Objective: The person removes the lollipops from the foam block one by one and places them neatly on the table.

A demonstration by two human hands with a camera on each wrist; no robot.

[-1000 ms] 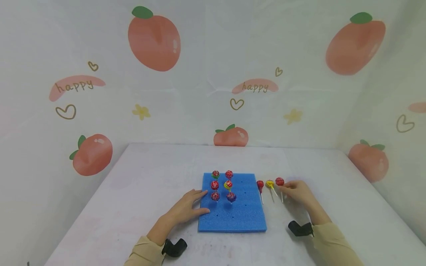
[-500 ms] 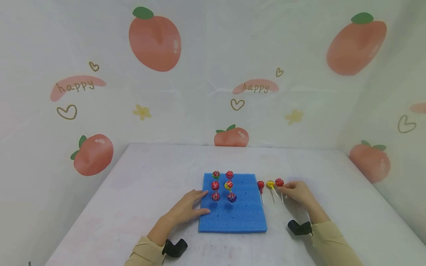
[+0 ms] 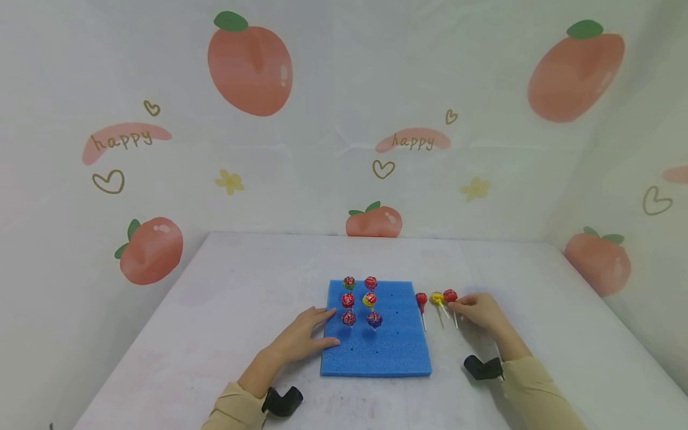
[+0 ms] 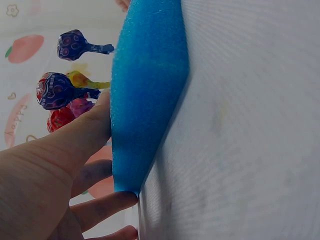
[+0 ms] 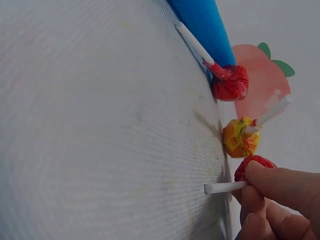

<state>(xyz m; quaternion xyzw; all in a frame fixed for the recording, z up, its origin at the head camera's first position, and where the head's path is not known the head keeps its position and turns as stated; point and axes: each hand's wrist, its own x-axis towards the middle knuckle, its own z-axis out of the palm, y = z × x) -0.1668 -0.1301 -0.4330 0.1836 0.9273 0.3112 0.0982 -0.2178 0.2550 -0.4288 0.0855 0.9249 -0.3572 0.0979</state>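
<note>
On the white table lies a blue foam board [image 3: 400,352] with small holes. Several wrapped lollipops stand upright in its left part, among them a purple-blue lollipop [image 3: 374,319]. My left hand [image 3: 298,335] touches the board's left edge, thumb and fingers spread. Right of the board, my right hand [image 3: 482,310] pinches a red lollipop [image 5: 242,168] near its head between thumb and fingers; its white stick [image 5: 225,187] points back toward me. Beside it are a yellow lollipop [image 5: 240,136], stick tilted up, and another red lollipop [image 5: 231,84] close to the board's edge.
Behind the table [image 3: 242,280] hangs a pale backdrop [image 3: 322,89] printed with peaches, hearts and the word "happy". Black wrist-worn devices [image 3: 283,401] sit at both sleeves.
My right hand and the red lollipop's head have shifted slightly left, closer to the yellow lollipop. The left hand and the board look still.
</note>
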